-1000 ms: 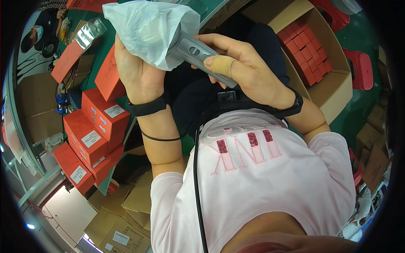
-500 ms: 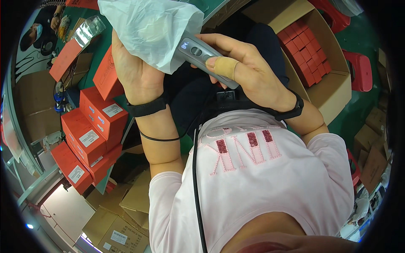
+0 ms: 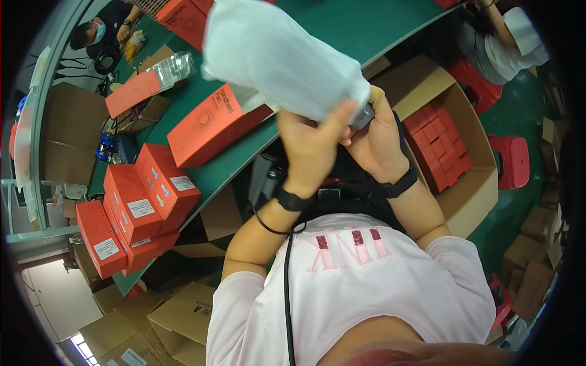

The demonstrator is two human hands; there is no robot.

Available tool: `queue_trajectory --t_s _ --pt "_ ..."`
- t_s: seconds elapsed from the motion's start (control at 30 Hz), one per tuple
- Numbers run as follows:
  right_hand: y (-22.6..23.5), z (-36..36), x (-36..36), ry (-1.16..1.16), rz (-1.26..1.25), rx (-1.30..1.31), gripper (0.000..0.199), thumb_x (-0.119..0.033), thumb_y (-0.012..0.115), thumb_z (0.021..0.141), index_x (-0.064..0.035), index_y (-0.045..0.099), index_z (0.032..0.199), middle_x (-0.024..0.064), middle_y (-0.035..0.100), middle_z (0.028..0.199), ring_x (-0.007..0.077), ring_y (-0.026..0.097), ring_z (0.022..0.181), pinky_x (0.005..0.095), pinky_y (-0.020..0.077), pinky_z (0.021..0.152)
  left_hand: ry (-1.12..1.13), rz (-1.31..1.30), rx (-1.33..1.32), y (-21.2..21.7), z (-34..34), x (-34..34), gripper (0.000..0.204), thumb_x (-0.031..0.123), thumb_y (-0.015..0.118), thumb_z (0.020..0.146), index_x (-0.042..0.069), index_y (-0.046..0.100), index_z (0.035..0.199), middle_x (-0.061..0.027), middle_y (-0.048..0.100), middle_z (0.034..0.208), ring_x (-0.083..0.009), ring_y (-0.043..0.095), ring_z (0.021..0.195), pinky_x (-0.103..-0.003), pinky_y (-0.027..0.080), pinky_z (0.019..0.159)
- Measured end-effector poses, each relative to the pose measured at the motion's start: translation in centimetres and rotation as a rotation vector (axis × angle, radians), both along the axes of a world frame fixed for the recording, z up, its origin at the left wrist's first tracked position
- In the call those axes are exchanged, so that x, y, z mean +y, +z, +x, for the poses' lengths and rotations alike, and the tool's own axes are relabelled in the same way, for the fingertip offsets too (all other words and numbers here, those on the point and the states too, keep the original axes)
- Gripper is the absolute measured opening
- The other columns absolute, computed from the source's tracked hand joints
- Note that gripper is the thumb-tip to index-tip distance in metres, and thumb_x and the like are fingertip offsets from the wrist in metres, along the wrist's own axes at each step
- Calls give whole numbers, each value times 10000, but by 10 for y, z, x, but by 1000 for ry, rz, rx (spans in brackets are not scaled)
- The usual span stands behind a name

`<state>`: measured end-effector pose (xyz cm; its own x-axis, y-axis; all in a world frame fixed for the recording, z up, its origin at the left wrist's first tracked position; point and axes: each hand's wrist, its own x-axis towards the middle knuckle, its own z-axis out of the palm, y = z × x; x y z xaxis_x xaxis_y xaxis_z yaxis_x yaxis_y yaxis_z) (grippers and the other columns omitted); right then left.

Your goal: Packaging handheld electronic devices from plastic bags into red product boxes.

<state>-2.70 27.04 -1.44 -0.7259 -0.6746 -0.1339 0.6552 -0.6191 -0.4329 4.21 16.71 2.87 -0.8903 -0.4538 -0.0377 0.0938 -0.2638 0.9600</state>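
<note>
My left hand point(image 3: 312, 145) grips the lower end of a white plastic bag point(image 3: 278, 58) held up over the green table point(image 3: 342, 27). My right hand point(image 3: 378, 139) holds the grey handheld device point(image 3: 363, 116), which now sits almost wholly inside the bag; only its dark end shows. An orange box point(image 3: 210, 128) lies on the table just left of my hands. Both wrists wear black bands.
Several orange boxes point(image 3: 137, 201) are stacked at the table's left edge. An open cardboard carton point(image 3: 476, 183) with orange boxes inside stands at my right. Red stools point(image 3: 513, 160) and flat cardboard lie on the floor. Other people sit at the far left and far right of the table.
The grey device has slid into the white bag and is nearly hidden. My hands have come together and shifted right; the view has tilted toward the table.
</note>
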Motion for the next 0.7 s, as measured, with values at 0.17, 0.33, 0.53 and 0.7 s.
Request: queue_trajectory --t_s 0.17,0.33,0.53,0.7 --pt "5 4 4 -31 174 370 540 -473 371 1083 -34 581 1319 61 682 1048 148 618 694 272 476 506 -56 415 272 -23 -4 -14 435 288 693 974 -8 582 1273 -84 672 1114 -186 675 886 -284 517 509" --pt "33 11 -6 -114 533 791 436 -363 609 1023 0 614 1264 75 646 944 124 612 718 246 442 499 -40 710 203 -11 -12 -21 425 359 647 1000 90 570 1320 -75 647 1236 -223 619 1170 -459 491 1050" --pt "48 -2 -13 -986 800 1626 83 -124 762 870 -59 741 919 131 683 1089 233 613 636 314 503 549 -111 999 178 9 -15 -18 461 338 705 974 92 550 1332 -70 623 1307 -248 600 1221 -464 482 1082" --pt "93 -4 1 -1032 991 1834 113 -79 726 935 25 724 980 159 706 1140 91 552 701 223 470 643 -157 1132 243 10 -25 -16 455 340 714 970 71 545 1296 -101 605 1331 -286 585 1252 -489 479 1098"
